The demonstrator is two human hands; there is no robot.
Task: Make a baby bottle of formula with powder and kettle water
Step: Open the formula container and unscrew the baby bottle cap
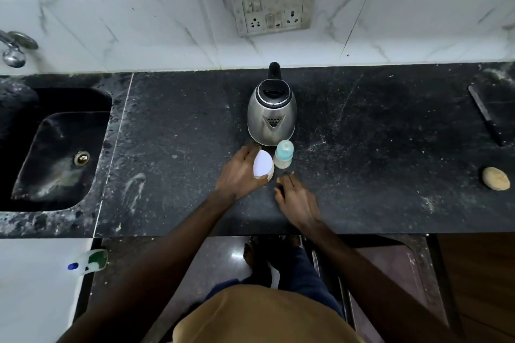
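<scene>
A steel kettle [271,114] with a black lid and handle stands on the dark countertop [181,147], spout toward me. Just in front of it stands a baby bottle [283,154] with a pale teal cap, holding whitish contents. Left of the bottle is a small powder container with a white lid [262,164]; my left hand [241,174] grips it from the left side, thumb under its near edge. My right hand [296,198] rests on the counter just below the bottle, fingers relaxed and holding nothing.
A black sink [55,147] lies at the left with a tap [14,50] above. A wall socket plate [274,4] hangs behind the kettle. A knife [486,115] and a round tan object [496,178] lie at the right. A dish-soap bottle [89,259] sits low left.
</scene>
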